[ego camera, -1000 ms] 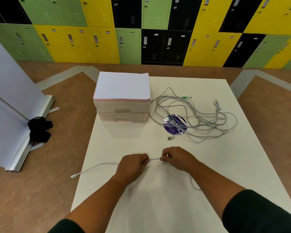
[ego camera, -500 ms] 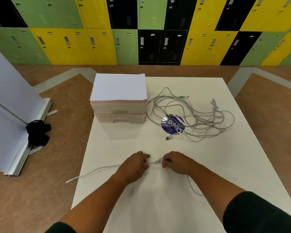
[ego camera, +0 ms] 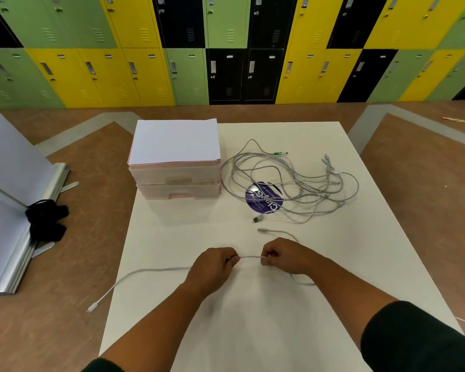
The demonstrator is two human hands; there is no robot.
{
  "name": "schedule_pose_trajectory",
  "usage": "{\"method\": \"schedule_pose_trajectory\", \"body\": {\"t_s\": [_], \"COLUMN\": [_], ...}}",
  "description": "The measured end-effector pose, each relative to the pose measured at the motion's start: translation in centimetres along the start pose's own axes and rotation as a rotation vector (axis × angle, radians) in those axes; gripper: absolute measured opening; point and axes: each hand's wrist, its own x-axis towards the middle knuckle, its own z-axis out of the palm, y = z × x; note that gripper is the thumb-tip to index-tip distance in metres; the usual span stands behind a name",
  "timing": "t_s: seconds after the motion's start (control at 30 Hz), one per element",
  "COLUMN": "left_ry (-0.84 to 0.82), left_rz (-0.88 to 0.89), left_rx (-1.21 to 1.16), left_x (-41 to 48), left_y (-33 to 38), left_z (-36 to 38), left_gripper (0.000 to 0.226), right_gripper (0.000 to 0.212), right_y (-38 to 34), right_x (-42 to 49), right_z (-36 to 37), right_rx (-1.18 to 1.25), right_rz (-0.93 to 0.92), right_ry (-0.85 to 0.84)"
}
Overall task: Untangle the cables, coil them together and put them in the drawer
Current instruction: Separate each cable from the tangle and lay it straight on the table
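Observation:
A thin white cable [ego camera: 156,269] lies across the near part of the white table [ego camera: 253,331]. My left hand [ego camera: 212,267] and my right hand [ego camera: 285,255] each pinch it, with a short taut stretch between them. Its left end hangs over the table's left edge. Its other end curls behind my right hand, the plug lying just beyond. A tangle of grey cables [ego camera: 293,183] lies at the far right. A two-drawer plastic unit [ego camera: 177,181], both drawers shut, stands at the far left with white paper on top.
A round purple sticker [ego camera: 263,197] lies under the tangle. To the left on the floor stands a white banner stand [ego camera: 16,210] with a black cloth [ego camera: 46,218] on its base. Coloured lockers line the back wall.
My hands have drawn slightly apart, stretching the cable between them. A cable end with its plug now lies beyond my right hand.

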Motion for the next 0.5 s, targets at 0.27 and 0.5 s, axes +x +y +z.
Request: {"method": "schedule_pose_trajectory", "body": {"t_s": [0.27,0.5], "left_ry": [-0.027,-0.145], "left_rz": [-0.083,-0.043], "left_rx": [0.039,0.045], "left_x": [-0.2,1.3], "left_y": [-0.6,1.3], "left_z": [0.3,0.4], "left_gripper": [0.023,0.036], "right_gripper": [0.019,0.018], "right_y": [2.8,2.2], "right_x": [-0.7,-1.1], "right_z": [-0.6,-0.1], "right_rx": [0.059,0.149], "right_rz": [0.089,0.040], "right_ry": [0.167,0.145]}}
